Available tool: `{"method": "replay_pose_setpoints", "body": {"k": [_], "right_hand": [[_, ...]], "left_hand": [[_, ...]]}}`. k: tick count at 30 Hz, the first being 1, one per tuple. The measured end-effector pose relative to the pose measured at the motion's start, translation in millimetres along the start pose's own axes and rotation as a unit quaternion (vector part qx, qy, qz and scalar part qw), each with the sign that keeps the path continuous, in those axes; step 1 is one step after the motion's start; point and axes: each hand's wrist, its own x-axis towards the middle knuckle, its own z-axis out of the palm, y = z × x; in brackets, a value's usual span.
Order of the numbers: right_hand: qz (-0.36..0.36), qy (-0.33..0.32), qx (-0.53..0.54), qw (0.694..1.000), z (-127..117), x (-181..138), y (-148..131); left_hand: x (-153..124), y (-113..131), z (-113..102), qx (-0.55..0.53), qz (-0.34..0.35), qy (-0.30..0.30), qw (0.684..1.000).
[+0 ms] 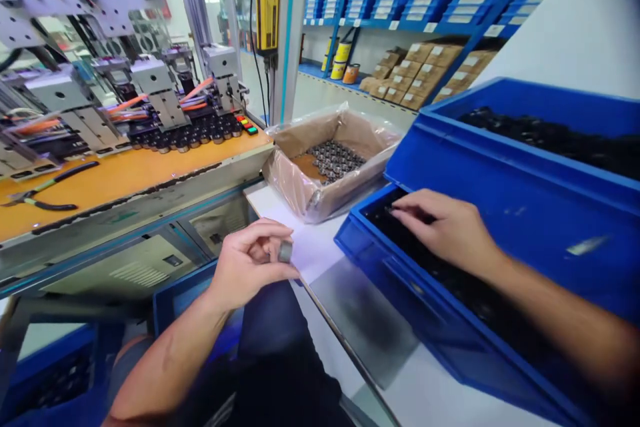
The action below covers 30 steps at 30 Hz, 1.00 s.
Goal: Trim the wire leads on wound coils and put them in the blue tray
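Observation:
My left hand [253, 263] is closed round a small grey metal cylinder [285, 251], in front of my body near the table's edge. Over at the lower blue bin [400, 273], my right hand [445, 223] reaches in with thumb and fingers drawn together. Small black parts [450, 277] fill that bin, and a dark bit shows at the right fingertips, too small to name. Beyond my left hand stands a plastic-lined cardboard box [320, 203] with several small metallic parts [337, 160] inside.
A second blue bin [525, 167] of black parts sits above the lower one. To the left, a machine [160, 90] stands on an orange worktop [125, 183] with pliers [50, 188] and rows of black round parts [187, 137]. Shelving [390, 23] lines the back.

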Motion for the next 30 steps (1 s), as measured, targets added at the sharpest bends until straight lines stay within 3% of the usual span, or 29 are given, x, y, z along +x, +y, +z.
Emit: {"method": "replay_pose_setpoints", "body": {"k": [3, 6, 9, 18, 23, 30], "right_hand": [[-0.017, 0.018, 0.030, 0.999, -6, 15, -51], [-0.080, 0.008, 0.121, 0.989, -3, 22, -106], [-0.102, 0.016, 0.208, 0.973, 8, 15, -137], [-0.126, 0.013, 0.214, 0.969, 19, -3, -133], [-0.124, 0.010, 0.204, 0.971, 15, -3, -133], [-0.190, 0.009, 0.173, 0.966, 17, -4, -130]], "left_hand": [[-11, 5, 5, 0.009, 0.016, -0.028, 0.999], [-17, 6, 9, 0.006, 0.020, -0.032, 0.999], [-24, 2, 15, 0.011, -0.003, -0.020, 1.000], [-32, -13, 37, -0.047, -0.105, -0.012, 0.993], [-32, -16, 41, -0.026, -0.084, -0.002, 0.996], [-33, -11, 41, -0.036, -0.043, -0.001, 0.998]]}}
